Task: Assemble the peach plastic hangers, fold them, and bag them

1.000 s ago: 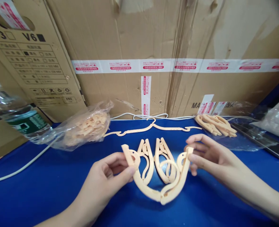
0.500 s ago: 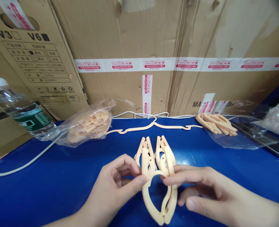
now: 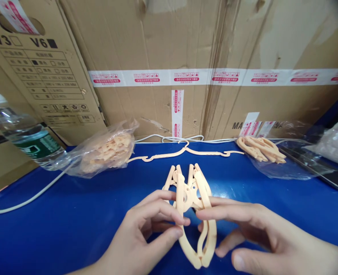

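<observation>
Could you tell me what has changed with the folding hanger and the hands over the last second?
Both hands, left hand and right hand, swung the folding hanger arms inward until shut, still pinching it. The open hanger, bagged parts and bottle stayed put.

Open blue tabletop [image 3: 71,214] is left clear to the left of the left hand [image 3: 146,233], crossed only by a white cable [image 3: 28,198]. Farther left, passage is blocked by a water bottle [image 3: 22,133] and a plastic bag of parts [image 3: 106,151]. Ahead, two folded hangers [image 3: 186,183] lie just beyond the fingers, and an opened hanger [image 3: 186,152] lies before the cardboard boxes [image 3: 186,49], which wall off the back. To the right, a second bag of parts [image 3: 260,151] and a dark flat device [image 3: 324,170] narrow the room beside the right hand [image 3: 257,233].
</observation>
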Tool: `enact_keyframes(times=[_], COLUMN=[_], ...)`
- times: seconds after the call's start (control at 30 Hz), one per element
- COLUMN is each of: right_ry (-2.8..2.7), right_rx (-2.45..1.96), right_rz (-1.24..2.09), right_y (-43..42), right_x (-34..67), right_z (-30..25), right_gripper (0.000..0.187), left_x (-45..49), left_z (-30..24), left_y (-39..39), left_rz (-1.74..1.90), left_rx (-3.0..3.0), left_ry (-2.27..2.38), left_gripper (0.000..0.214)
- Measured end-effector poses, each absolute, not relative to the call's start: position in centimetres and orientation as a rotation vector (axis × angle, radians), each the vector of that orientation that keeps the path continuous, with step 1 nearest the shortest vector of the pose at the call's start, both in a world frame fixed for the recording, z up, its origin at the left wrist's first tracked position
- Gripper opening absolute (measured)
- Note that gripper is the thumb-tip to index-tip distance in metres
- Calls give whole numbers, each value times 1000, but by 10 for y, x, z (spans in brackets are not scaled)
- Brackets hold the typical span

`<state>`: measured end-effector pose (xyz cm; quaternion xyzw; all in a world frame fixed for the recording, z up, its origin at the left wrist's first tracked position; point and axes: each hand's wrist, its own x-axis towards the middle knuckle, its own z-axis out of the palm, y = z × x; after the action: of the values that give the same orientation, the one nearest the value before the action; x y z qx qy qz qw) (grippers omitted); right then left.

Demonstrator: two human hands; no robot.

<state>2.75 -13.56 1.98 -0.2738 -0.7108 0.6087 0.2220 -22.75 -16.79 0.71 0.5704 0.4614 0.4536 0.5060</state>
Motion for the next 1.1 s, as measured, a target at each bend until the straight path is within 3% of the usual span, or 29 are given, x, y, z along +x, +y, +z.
enact_keyframes(times=[0.17, 0.33, 0.57, 0.83, 0.97, 1.1], right_ry=[-2142, -2200, -2262, -2102, -2035, -2035], right_rx=[-808, -853, -878, -815, -974, -1250], right_rz=[1470, 1331, 1507, 1635, 1452, 1163], right_y=[-134, -131, -132, -133, -115, -87], right_x=[32, 34, 33, 33, 36, 49], right_z=[19, 21, 28, 20, 35, 42], right_gripper=[54, 51, 47, 43, 37, 44], left_x=[-227, -228, -230, -235, -240, -248], left_z=[11, 11, 9, 8, 5, 1], left_y=[-163, -160, -161, -169, -172, -169], left_rz=[1095, 1140, 1158, 1089, 1118, 1104], left_rx=[1351, 1363, 1580, 1799, 2001, 2064], left_ry=[1102, 1133, 1100, 1148, 1293, 1416], left_gripper=[8, 7, 4, 19, 17, 14])
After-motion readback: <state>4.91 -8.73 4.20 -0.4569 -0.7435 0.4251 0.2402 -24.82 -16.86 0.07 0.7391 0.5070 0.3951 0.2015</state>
